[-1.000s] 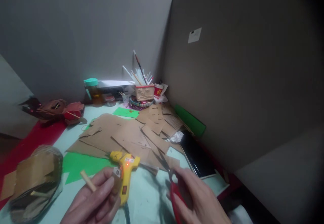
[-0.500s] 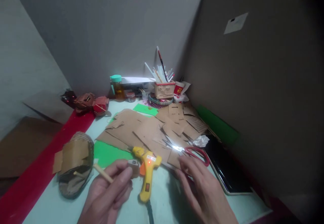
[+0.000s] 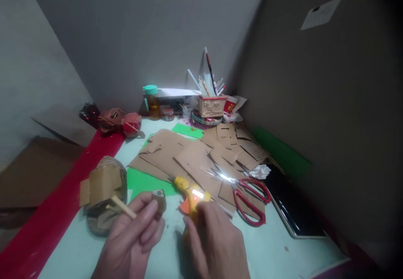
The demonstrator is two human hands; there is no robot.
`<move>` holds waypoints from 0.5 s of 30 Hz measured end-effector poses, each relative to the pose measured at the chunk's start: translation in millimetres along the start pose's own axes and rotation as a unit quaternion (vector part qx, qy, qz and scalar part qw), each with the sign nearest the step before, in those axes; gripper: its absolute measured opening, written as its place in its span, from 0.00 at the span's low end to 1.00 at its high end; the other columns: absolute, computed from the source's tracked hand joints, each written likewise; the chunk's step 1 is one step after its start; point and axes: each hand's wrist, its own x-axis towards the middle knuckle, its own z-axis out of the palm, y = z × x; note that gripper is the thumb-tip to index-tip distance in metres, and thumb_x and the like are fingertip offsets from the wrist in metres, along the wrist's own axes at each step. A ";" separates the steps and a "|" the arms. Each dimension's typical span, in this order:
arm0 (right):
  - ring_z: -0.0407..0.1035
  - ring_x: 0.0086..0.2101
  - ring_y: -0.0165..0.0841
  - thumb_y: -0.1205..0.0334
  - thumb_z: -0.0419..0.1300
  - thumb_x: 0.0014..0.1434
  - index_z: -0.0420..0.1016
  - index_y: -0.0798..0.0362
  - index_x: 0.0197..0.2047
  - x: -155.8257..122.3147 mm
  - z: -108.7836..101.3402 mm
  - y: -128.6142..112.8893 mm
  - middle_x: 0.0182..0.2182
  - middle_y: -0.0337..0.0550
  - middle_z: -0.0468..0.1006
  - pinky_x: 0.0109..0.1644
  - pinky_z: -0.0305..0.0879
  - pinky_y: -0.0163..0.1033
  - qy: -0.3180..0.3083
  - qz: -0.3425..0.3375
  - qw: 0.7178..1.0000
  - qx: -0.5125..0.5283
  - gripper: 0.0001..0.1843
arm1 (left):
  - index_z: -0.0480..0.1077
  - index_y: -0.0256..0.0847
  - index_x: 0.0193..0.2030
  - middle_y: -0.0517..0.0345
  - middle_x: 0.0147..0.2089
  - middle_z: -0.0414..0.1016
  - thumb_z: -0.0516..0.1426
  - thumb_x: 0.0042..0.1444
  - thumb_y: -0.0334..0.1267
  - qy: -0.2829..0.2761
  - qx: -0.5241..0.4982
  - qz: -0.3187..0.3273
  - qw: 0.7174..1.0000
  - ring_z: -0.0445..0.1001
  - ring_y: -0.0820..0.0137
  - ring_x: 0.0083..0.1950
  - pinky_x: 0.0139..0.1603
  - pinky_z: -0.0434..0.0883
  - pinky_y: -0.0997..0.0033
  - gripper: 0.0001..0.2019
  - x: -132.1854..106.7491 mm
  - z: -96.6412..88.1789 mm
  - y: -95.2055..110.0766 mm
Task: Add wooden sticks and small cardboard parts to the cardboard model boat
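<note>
Between the thumb and fingers of my left hand (image 3: 135,228) is a small brown block (image 3: 160,203) with a pale top. A light wooden stick (image 3: 124,207) also pokes out of this hand; whether it joins the block is hidden. My right hand (image 3: 217,237) is closed around the handle of a yellow hot glue gun (image 3: 185,186) with an orange trigger (image 3: 184,206). Most of the handle is covered by my fingers, and the nozzle points away to the left. Red-handled scissors (image 3: 250,197) lie just right of the gun, blades over cardboard.
Cut cardboard pieces (image 3: 195,157) and green sheets (image 3: 147,182) spread over the table. A cardboard construction (image 3: 105,182) stands at left, a black tablet-like device (image 3: 292,211) lies at right. Behind are a bottle (image 3: 153,104), a holder of sticks (image 3: 212,106) and a paper cup (image 3: 229,103).
My right hand has moved left from beside the scissors onto the glue gun's handle. The left hand still holds the block and stick, with the block turned more upright. The view has shifted slightly.
</note>
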 end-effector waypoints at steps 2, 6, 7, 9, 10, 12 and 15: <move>0.75 0.37 0.40 0.58 0.55 0.69 0.67 0.49 0.51 -0.6 -4.8 -4.9 0.39 0.45 0.77 0.36 0.71 0.40 -0.016 -0.017 0.996 0.086 0.09 | 0.79 0.40 0.28 0.61 0.27 0.71 0.75 0.38 0.35 -0.009 -0.019 -0.020 1.000 0.53 0.83 0.21 0.19 0.61 0.85 0.12 0.3 -1.6 -1.1; 0.74 0.52 0.43 0.57 0.64 0.63 0.64 0.58 0.65 9.8 -8.9 -20.6 0.56 0.55 0.76 0.55 0.72 0.42 -0.183 -0.029 0.949 0.254 0.30 | 0.77 0.39 0.29 0.61 0.27 0.68 0.73 0.44 0.37 -0.020 -0.032 -0.064 0.997 0.55 0.82 0.21 0.18 0.62 0.84 0.11 -3.0 -0.6 -5.0; 0.75 0.50 0.42 0.59 0.63 0.64 0.67 0.59 0.62 13.3 -7.4 -25.4 0.53 0.54 0.78 0.54 0.72 0.41 -0.211 -0.008 0.936 0.281 0.26 | 0.77 0.39 0.30 0.61 0.27 0.68 0.73 0.44 0.37 -0.021 -0.034 -0.072 0.997 0.55 0.82 0.21 0.18 0.61 0.84 0.11 -4.0 0.2 -5.8; 0.79 0.38 0.37 0.60 0.54 0.69 0.74 0.57 0.51 18.5 -2.4 -32.8 0.40 0.49 0.83 0.42 0.74 0.35 -0.237 0.015 0.928 0.286 0.14 | 0.77 0.40 0.31 0.62 0.27 0.68 0.73 0.44 0.38 -0.027 -0.035 -0.075 0.996 0.54 0.82 0.20 0.16 0.59 0.85 0.11 -5.6 1.8 -6.2; 0.78 0.32 0.36 0.57 0.48 0.72 0.75 0.57 0.46 19.3 0.0 -34.2 0.35 0.48 0.82 0.36 0.73 0.34 -0.229 0.002 0.938 0.261 0.17 | 0.77 0.39 0.31 0.61 0.27 0.68 0.73 0.45 0.38 -0.031 -0.033 -0.068 0.997 0.53 0.83 0.20 0.16 0.59 0.85 0.11 -6.3 2.6 -5.6; 0.75 0.25 0.35 0.50 0.36 0.75 0.74 0.55 0.36 16.4 0.4 -31.3 0.27 0.47 0.80 0.28 0.68 0.34 -0.195 -0.035 0.959 0.204 0.31 | 0.76 0.39 0.31 0.61 0.28 0.69 0.72 0.46 0.37 -0.036 -0.031 -0.045 0.998 0.54 0.83 0.21 0.17 0.59 0.86 0.11 -7.2 3.7 -3.4; 0.71 0.20 0.32 0.41 0.30 0.74 0.70 0.51 0.28 -2.3 -21.6 -13.7 0.21 0.41 0.76 0.25 0.64 0.33 -0.164 -0.063 0.969 0.177 0.38 | 0.75 0.38 0.29 0.62 0.28 0.68 0.73 0.45 0.35 -0.035 -0.045 -0.021 0.998 0.54 0.83 0.21 0.17 0.59 0.87 0.11 -6.9 4.2 0.4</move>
